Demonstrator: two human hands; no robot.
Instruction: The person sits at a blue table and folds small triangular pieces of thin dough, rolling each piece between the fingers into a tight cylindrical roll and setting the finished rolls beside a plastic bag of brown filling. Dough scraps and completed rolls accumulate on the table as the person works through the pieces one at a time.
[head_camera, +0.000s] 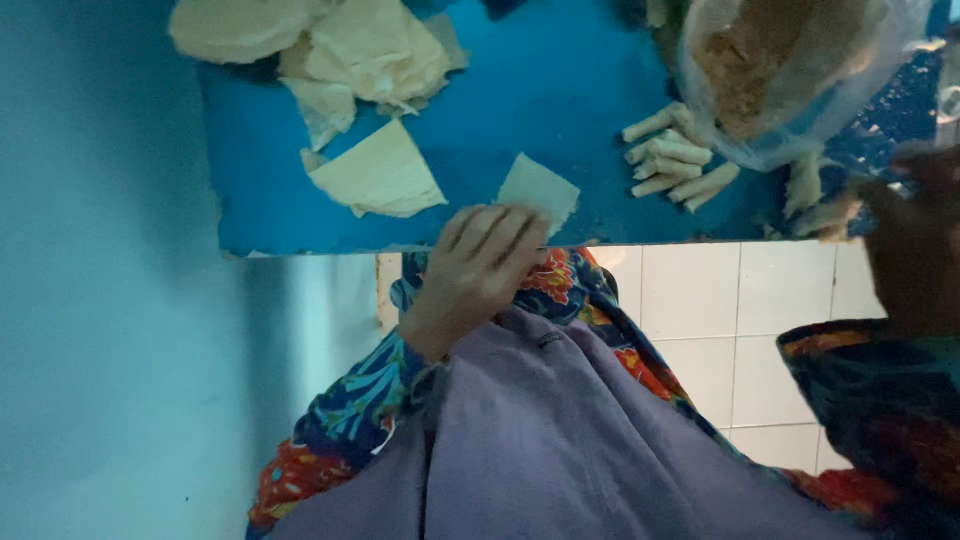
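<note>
Rolled dough sticks already piled on blue board, right side, beside clear bag of crumbs; uncut sheets left over at far left. Small dough square at near edge, under left hand fingertips, fingers flat, together. Right hand blurred; grip cannot be told.

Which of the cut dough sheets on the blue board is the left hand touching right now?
The small squarish dough sheet at the board's near edge, under the left hand. The larger triangular sheet lies apart, untouched.
</note>
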